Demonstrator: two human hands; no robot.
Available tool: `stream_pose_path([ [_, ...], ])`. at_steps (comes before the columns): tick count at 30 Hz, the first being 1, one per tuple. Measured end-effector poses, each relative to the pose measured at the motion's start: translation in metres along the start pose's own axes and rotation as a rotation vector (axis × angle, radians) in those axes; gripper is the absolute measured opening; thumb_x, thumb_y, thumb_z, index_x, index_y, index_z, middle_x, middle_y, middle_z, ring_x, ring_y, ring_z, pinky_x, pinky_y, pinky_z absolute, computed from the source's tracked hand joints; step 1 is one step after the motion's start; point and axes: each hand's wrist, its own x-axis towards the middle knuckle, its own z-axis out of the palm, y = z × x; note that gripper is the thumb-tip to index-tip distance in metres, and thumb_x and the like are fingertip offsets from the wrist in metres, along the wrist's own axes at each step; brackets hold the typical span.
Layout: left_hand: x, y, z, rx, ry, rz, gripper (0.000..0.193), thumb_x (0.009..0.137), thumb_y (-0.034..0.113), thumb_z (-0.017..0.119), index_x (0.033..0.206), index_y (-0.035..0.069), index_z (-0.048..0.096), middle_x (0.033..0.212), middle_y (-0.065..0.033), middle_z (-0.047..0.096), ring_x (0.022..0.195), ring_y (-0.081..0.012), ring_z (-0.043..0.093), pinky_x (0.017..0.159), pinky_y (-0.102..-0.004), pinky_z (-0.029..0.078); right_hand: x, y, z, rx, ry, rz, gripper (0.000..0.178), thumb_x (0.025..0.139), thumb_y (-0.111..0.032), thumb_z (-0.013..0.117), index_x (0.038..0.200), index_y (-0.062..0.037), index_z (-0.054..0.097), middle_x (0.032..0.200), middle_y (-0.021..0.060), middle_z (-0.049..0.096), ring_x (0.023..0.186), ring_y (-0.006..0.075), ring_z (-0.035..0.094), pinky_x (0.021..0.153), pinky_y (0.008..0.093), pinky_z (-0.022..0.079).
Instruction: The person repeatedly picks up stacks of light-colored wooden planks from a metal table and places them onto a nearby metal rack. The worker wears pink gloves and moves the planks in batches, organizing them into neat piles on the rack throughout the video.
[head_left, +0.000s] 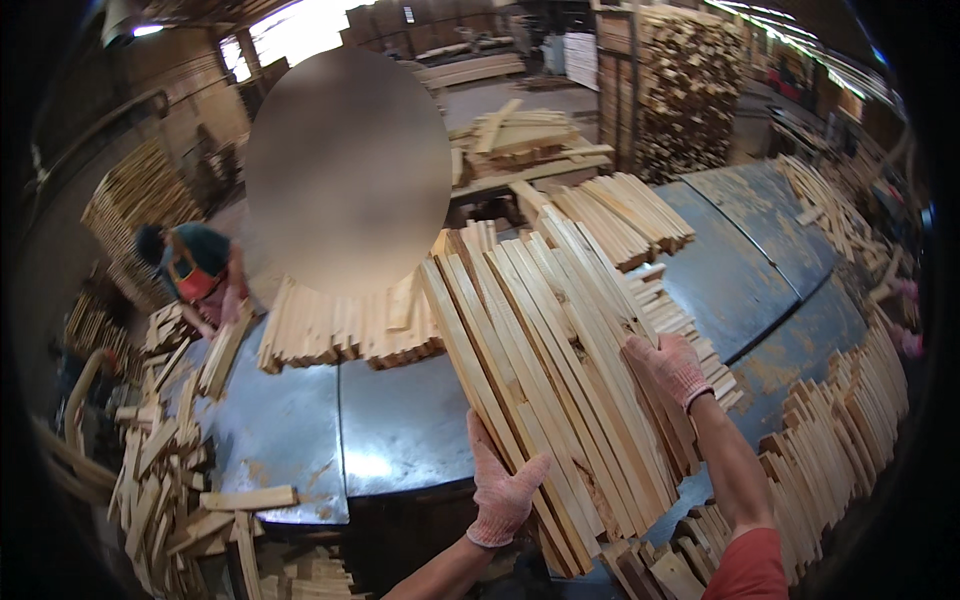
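A wide bundle of long, pale wooden strips (560, 340) lies side by side in front of me, tilted away to the upper left. My left hand (505, 487), in a pinkish knit glove, grips the bundle's near left edge, thumb and fingers spread along the outer strips. On the right side, my right hand (670, 368), gloved alike, presses its fingers over the outer strips. The strips are held between both hands. Their undersides are hidden, so I cannot tell how far they rest on the metal table (400, 420).
More strips lie in a row (350, 325) at left and a stack (625, 220) beyond. Upright strips (840, 440) line the right. Offcuts (150, 490) heap up at far left, where a co-worker (200, 270) handles wood. A blurred oval (345, 170) hides part of the background.
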Motion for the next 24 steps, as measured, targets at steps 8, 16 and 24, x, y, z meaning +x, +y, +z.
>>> stream_pose_path([
  [8, -0.139, 0.082, -0.117, 0.259, 0.417, 0.146, 0.114, 0.088, 0.013, 0.081, 0.172, 0.002, 0.004, 0.152, -0.0214, 0.054, 0.129, -0.0281, 0.063, 0.108, -0.0397, 0.054, -0.107, -0.156, 0.087, 0.242, -0.217, -0.440, 0.076, 0.090, -0.065, 0.071, 0.085, 0.0109, 0.074, 0.074, 0.0263, 0.070, 0.071, 0.0298, 0.068, 0.070, 0.0475, 0.053],
  [16, -0.365, 0.136, -0.224, 0.435, 0.935, 0.330, 0.118, 0.086, 0.018, 0.085, 0.174, 0.006, 0.007, 0.169, -0.0162, 0.036, 0.151, -0.0255, 0.042, 0.124, -0.0385, 0.037, -0.307, -0.283, 0.218, 0.350, -0.558, -0.723, 0.060, 0.097, -0.049, 0.076, 0.067, 0.0020, 0.065, 0.060, 0.0000, 0.054, 0.060, 0.0110, 0.046, 0.056, 0.0378, 0.038],
  [24, -0.696, 0.268, -0.280, 0.655, 1.456, 0.223, 0.116, 0.084, 0.021, 0.085, 0.170, -0.006, 0.013, 0.163, -0.0223, 0.040, 0.146, -0.0290, 0.046, 0.123, -0.0394, 0.038, -0.687, -0.373, 0.292, 0.188, -1.073, -0.959, 0.048, 0.096, -0.041, 0.078, 0.098, 0.0069, 0.079, 0.084, 0.0047, 0.076, 0.075, 0.0133, 0.066, 0.070, 0.0358, 0.054],
])
